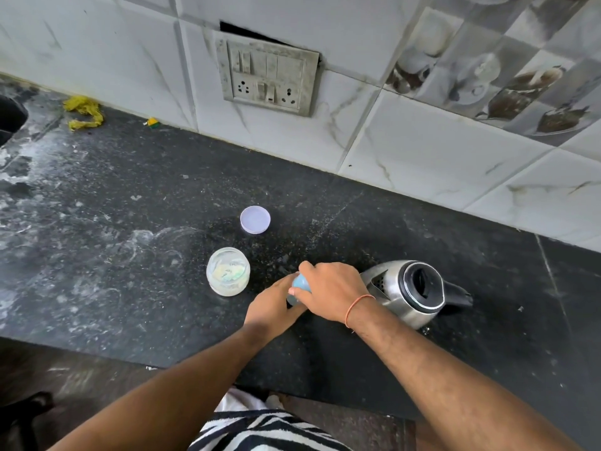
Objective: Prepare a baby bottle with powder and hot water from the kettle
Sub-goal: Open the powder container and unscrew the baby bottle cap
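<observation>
A baby bottle with a light blue top [299, 284] stands on the black counter [130, 255], mostly hidden by both hands. My left hand [272, 307] holds its body from the left. My right hand [328, 289] grips the blue top from above. Just to the right stands a steel kettle [411, 292] with a black lid and handle, its spout toward my hands. An open clear powder jar [228, 275] sits left of the bottle, with pale powder inside. Its lilac lid [255, 219] lies flat farther back.
A tiled wall with a switch and socket panel [268, 76] backs the counter. A yellow crumpled scrap [85, 112] and a small yellow-green bit [153, 122] lie at the far left by the wall. A dark sink edge [9, 120] shows at the left. The counter's front edge runs just before my body.
</observation>
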Tool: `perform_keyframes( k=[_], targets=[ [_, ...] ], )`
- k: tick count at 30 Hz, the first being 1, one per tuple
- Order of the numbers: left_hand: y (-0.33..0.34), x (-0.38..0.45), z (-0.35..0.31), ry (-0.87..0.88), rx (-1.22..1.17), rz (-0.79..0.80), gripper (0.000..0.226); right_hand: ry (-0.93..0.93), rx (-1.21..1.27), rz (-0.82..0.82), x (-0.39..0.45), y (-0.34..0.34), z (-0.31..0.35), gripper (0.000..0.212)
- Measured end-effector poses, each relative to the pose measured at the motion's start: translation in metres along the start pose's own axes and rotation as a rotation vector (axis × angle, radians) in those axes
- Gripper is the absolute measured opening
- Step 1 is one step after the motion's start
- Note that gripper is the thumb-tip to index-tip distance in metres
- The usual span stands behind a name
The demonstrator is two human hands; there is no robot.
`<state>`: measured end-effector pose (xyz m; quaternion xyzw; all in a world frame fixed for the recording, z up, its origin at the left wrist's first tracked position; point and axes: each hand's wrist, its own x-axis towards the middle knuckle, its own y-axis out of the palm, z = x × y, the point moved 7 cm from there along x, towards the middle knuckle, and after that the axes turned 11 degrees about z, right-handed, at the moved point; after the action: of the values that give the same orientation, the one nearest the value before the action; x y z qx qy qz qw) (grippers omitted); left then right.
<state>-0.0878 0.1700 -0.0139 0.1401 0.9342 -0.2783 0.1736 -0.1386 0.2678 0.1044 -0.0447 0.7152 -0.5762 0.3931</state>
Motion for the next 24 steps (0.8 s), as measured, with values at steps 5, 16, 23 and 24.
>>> perform_keyframes(
  k=[5, 16, 23, 24],
  targets=[
    [-0.001, 0.005, 0.002, -0.009, 0.016, 0.016, 0.058, -0.027, 0.017, -0.048, -0.005, -0.028, -0.007, 0.047],
    [0.002, 0.013, 0.014, 0.0, -0.032, 0.057, 0.091, 0.229, 0.987, -0.156, 0.068, -0.04, -0.083, 0.047],
    [0.004, 0.014, 0.017, 0.042, -0.023, 0.059, 0.078, 0.333, 0.98, -0.162, 0.117, -0.01, -0.092, 0.06],
    [0.005, 0.015, 0.018, 0.046, -0.026, 0.058, 0.075, 0.348, 0.976, -0.161, 0.122, -0.005, -0.092, 0.056]
  ],
)
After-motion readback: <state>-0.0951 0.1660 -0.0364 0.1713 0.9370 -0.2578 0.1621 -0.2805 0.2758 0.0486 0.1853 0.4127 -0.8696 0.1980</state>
